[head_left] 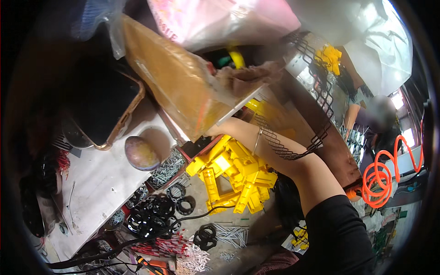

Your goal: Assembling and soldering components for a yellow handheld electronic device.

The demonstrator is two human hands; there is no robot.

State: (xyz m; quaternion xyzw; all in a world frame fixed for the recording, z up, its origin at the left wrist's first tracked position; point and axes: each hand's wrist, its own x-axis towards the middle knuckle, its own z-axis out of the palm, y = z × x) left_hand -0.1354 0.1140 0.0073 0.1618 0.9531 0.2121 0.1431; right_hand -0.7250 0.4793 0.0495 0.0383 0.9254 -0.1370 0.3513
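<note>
My right arm, in a black sleeve, reaches in from the lower right toward the middle. My right hand (pixel 222 129) ends beneath a brown cardboard flap (pixel 169 78) covered in clear tape, so its fingers are hidden and I cannot tell what they hold. Just below the wrist lies a heap of yellow plastic parts (pixel 229 172). A small black part (pixel 197 146) sits by the hidden fingers, at the corner of a bin. Dark expanded-metal mesh (pixel 284 149) hangs across the forearm. My left hand is not in view.
A white board (pixel 98 183) at left carries a purple-yellow fruit (pixel 141 152) and a dark brown-rimmed tray-like object (pixel 107 98). Screws (pixel 168 170), black rings (pixel 156 213) and a black cable (pixel 183 219) lie nearby. An orange coiled hose (pixel 378 183) and another person (pixel 366 117) are at right.
</note>
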